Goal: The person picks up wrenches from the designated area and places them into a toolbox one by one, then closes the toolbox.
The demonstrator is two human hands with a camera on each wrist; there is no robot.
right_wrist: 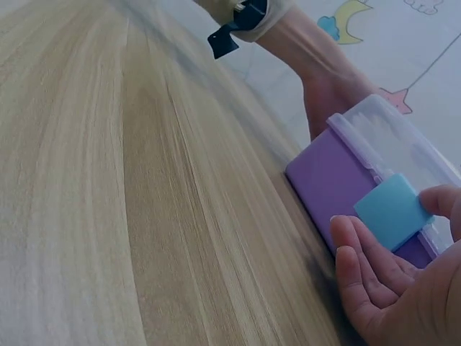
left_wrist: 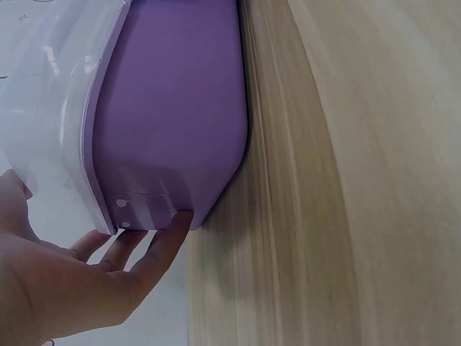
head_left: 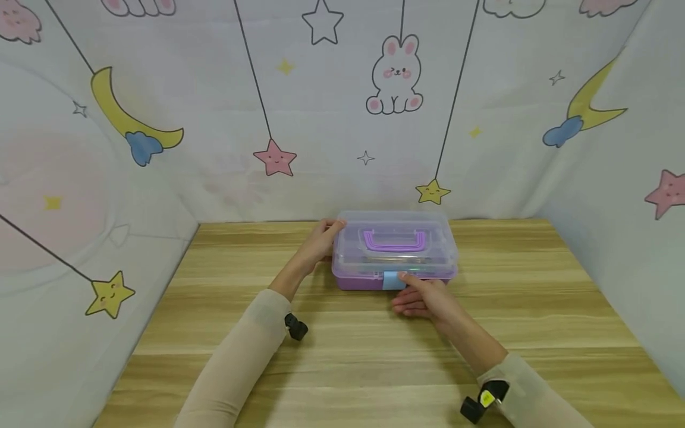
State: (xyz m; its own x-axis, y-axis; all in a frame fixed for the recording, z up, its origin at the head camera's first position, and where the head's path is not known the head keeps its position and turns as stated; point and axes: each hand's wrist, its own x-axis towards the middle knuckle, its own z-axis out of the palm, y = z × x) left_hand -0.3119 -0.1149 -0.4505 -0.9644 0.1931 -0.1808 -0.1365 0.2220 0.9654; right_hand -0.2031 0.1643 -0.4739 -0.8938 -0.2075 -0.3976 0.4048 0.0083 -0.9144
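A purple plastic storage box point(head_left: 364, 284) with a clear lid point(head_left: 350, 238) sits at the back of the wooden table. The lid is down and has a folded purple handle point(head_left: 395, 246); a light-blue latch point(head_left: 392, 280) is at the front. My left hand point(head_left: 319, 241) grips the box's left rear corner, its thumb by the lid and fingertips against the purple back wall in the left wrist view. The thumb of my right hand point(head_left: 428, 297) presses on the latch's upper right edge. Its other fingers point(right_wrist: 364, 270) are loosely bent in front of the box, below the latch.
Thin objects point(head_left: 396, 260), hard to make out, show through the lid. Behind the wooden table point(head_left: 241, 261) hangs a white cloth point(head_left: 214, 119) printed with stars, moons and a rabbit. It also closes in the left and right sides. Each forearm wears a small black camera.
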